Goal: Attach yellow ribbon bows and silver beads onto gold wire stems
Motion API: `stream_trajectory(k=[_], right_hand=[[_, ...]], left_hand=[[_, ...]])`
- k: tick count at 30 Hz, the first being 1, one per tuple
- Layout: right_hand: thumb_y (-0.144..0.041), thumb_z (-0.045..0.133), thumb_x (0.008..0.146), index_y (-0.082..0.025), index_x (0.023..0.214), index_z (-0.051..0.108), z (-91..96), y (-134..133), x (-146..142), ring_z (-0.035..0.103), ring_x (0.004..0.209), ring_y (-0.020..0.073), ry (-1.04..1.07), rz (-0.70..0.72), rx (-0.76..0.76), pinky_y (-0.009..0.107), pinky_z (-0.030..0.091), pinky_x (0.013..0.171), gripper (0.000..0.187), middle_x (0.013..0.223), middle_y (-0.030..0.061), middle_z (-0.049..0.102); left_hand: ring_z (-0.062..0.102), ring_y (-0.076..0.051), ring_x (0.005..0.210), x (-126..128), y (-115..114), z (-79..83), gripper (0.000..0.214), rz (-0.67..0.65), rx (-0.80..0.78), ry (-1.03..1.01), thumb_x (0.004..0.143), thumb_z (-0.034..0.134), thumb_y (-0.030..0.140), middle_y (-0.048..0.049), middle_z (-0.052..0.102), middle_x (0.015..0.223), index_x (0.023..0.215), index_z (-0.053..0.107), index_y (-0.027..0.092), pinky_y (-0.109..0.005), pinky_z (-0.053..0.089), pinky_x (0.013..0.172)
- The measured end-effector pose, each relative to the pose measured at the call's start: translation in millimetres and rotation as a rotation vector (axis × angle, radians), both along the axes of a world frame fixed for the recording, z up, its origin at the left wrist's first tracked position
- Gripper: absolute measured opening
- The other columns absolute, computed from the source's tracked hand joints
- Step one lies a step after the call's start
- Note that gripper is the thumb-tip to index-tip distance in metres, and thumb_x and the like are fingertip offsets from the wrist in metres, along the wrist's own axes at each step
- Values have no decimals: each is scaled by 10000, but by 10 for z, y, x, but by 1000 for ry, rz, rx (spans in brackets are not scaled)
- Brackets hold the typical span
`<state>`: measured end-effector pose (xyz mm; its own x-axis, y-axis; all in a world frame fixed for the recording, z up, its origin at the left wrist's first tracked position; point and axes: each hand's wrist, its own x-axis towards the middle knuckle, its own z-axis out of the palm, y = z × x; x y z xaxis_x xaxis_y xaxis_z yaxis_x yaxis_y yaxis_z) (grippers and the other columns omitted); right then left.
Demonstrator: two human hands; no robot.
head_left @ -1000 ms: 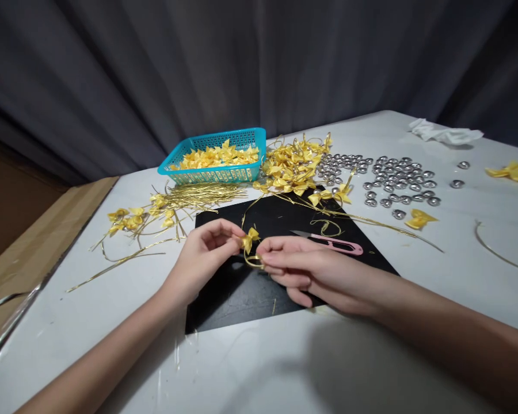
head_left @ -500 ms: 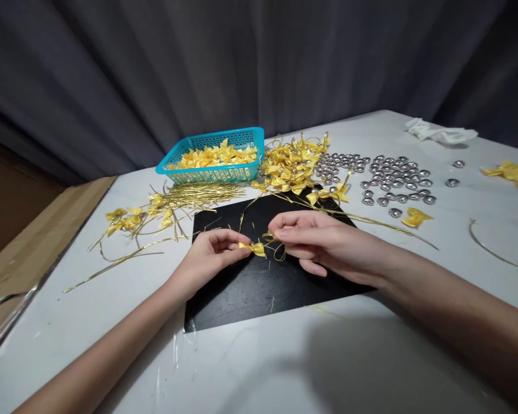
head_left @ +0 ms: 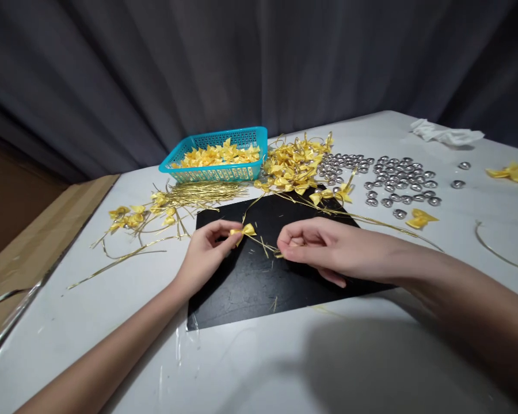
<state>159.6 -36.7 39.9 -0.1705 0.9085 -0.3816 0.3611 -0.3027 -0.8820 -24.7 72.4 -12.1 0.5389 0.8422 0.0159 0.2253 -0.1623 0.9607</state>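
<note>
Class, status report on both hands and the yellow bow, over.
Left hand pinching yellow bow. Right hand closed on gold cord trailing from it. Both above black mat; nothing obstructing.

A mat (head_left: 259,287) lies on the worktop (head_left: 112,322) before the person, with the left hand (head_left: 205,253) over its left edge and the right hand (head_left: 323,247) over its middle; a bow (head_left: 243,231) sits between them at the left fingertips. Behind the mat stands a basket (head_left: 218,172) with bows in it, a bundle of wires (head_left: 194,195) before it and a heap of bows (head_left: 291,164) to its right. Further right lie beads (head_left: 397,181), and a cloth (head_left: 446,134) lies at the far right corner.
</note>
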Motion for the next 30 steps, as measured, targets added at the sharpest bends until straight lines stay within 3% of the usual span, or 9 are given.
stream_trajectory(k=[3, 5, 7, 10, 14, 20, 26, 30], right_hand=[[-286, 497, 878, -183, 797, 530, 30, -12, 25, 383, 486, 64, -208, 27, 230, 178, 303, 434, 136, 620, -32, 439], [-274, 485, 881, -178, 786, 533, 48, -16, 58, 434, 602, 90, -287, -1, 407, 197, 349, 520, 144, 767, 16, 516], [-256, 473, 881, -174, 771, 518, 66, -19, 97, 450, 650, 100, -287, -76, 546, 216, 361, 560, 144, 886, 42, 539], [-284, 470, 886, -191, 815, 502, 91, -21, 150, 397, 542, 74, -185, -262, 651, 217, 316, 484, 122, 859, 27, 537], [-280, 475, 885, -202, 845, 481, 52, 2, 136, 342, 449, 59, -76, -415, 654, 206, 247, 407, 88, 695, -13, 471], [-172, 474, 866, -160, 794, 507, -181, 61, -75, 361, 511, 70, -215, -225, 646, 211, 292, 471, 80, 691, -16, 447], [-124, 442, 873, -149, 814, 517, -310, 60, -178, 398, 564, 65, -358, -119, 607, 212, 323, 556, 99, 844, 10, 517], [-117, 449, 871, -152, 791, 508, -349, 85, -180, 372, 530, 66, -388, -136, 526, 210, 300, 548, 106, 706, -24, 489]], left_hand=[[574, -141, 782, -10, -3, -15, 120, -79, 47, -8, 720, 680, 240, -30, 609, 828, 694, 603, 151, -235, 451, 686], [578, -145, 799, -17, -3, -25, 116, -98, 44, -4, 739, 662, 244, -37, 608, 857, 704, 599, 152, -231, 458, 664], [582, -139, 799, -19, 1, -37, 113, -93, 23, -6, 745, 658, 245, -46, 613, 914, 739, 599, 149, -224, 461, 646], [577, -115, 758, -9, 14, -53, 159, -45, 1, -30, 728, 682, 225, -42, 618, 932, 830, 590, 145, -219, 465, 654], [575, -103, 716, 8, 22, -52, 202, -18, -33, -34, 710, 706, 227, -48, 657, 891, 832, 574, 134, -214, 458, 658], [582, -86, 639, 31, -86, -1, 183, -58, -130, -72, 734, 689, 229, 19, 650, 673, 823, 550, 152, -183, 439, 615], [594, -96, 739, 68, -225, 0, 272, -185, -204, -86, 648, 734, 144, 5, 639, 811, 851, 552, 154, -183, 480, 646], [576, -96, 727, 73, -243, -10, 236, -179, -146, -7, 665, 718, 160, 0, 610, 813, 857, 582, 146, -178, 465, 613]])
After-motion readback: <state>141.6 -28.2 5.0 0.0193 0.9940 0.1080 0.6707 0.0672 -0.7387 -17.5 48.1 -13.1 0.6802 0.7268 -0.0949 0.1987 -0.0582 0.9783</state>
